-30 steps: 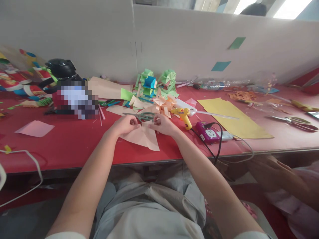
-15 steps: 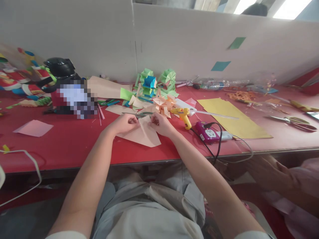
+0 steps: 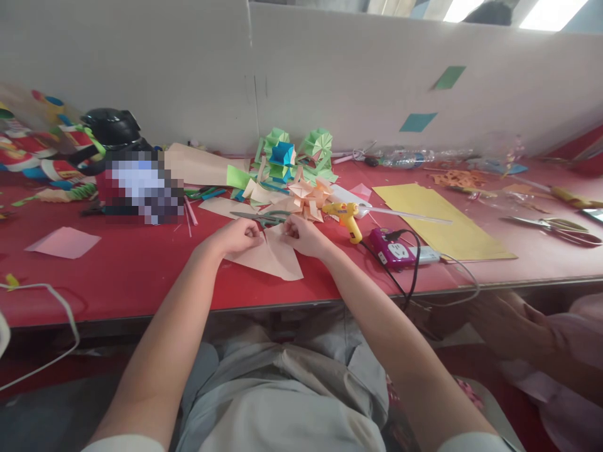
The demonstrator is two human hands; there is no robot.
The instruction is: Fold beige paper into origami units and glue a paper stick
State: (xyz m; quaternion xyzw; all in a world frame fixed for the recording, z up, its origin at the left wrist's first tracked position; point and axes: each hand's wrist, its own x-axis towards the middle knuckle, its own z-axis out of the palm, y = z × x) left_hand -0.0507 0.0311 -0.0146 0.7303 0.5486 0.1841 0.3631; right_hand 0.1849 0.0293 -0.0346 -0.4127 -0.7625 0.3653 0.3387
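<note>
Both hands are at work over the red table (image 3: pixel 155 276), directly in front of the person. The left hand (image 3: pixel 239 236) pinches the peach paper (image 3: pixel 277 262) at its upper left; the right hand (image 3: pixel 306 236) pinches it at its upper right. The hands are apart, with a short stretch of paper between them. A dark line (crease or cut, cannot tell which) runs down from the upper edge there. The paper's near corner points toward the table edge.

Scissors (image 3: pixel 271 218) lie just beyond the paper — blades to the left, handles near the right hand. To the right is the yellow glue gun (image 3: pixel 348 220), its clear stick reaching over the yellow sheet (image 3: pixel 452 229). The purple socket (image 3: pixel 392 248) sits beside it, with a black plug inserted.
</note>
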